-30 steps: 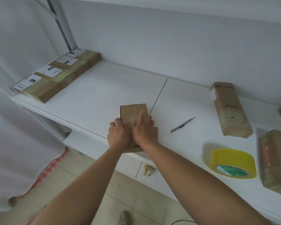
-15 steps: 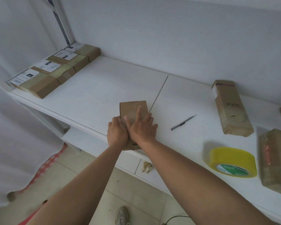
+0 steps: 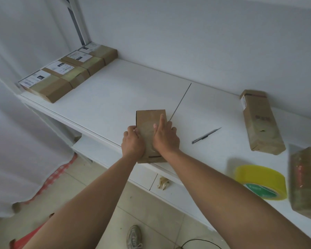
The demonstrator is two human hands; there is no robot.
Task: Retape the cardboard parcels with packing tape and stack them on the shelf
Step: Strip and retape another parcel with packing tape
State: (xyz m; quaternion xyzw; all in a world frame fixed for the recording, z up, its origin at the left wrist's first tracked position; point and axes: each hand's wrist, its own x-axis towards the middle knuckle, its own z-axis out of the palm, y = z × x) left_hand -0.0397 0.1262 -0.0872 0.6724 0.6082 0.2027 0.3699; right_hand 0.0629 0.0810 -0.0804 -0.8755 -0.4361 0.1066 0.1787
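1. A small cardboard parcel (image 3: 150, 135) is seen lying flat at the front edge of the white shelf (image 3: 115, 97), near the middle of the view, its near end slightly overhanging the edge.
2. The parcel's left side is gripped by the left hand (image 3: 133, 143), whose fingers are curled round that edge.
3. The right hand (image 3: 166, 139) is laid on the parcel's top and right side; its index finger is stretched straight toward 12 o'clock along the top face, while the other fingers are bent over the right edge.
4. A row of four labelled parcels (image 3: 70, 71) is lined up at 10 o'clock, in the shelf's far left corner, each touching the next.
5. A pen-like tool (image 3: 206, 136) is lying at 3 o'clock from the held parcel, near it but apart.
6. A long taped parcel (image 3: 260, 123) is placed at 2 o'clock, by the wall.
7. A yellow tape roll (image 3: 260, 182) is resting at 4 o'clock, just beside another wrapped parcel (image 3: 307, 182) at the right border.
8. A shoe (image 3: 134, 237) is visible on the tiled floor at 6 o'clock.
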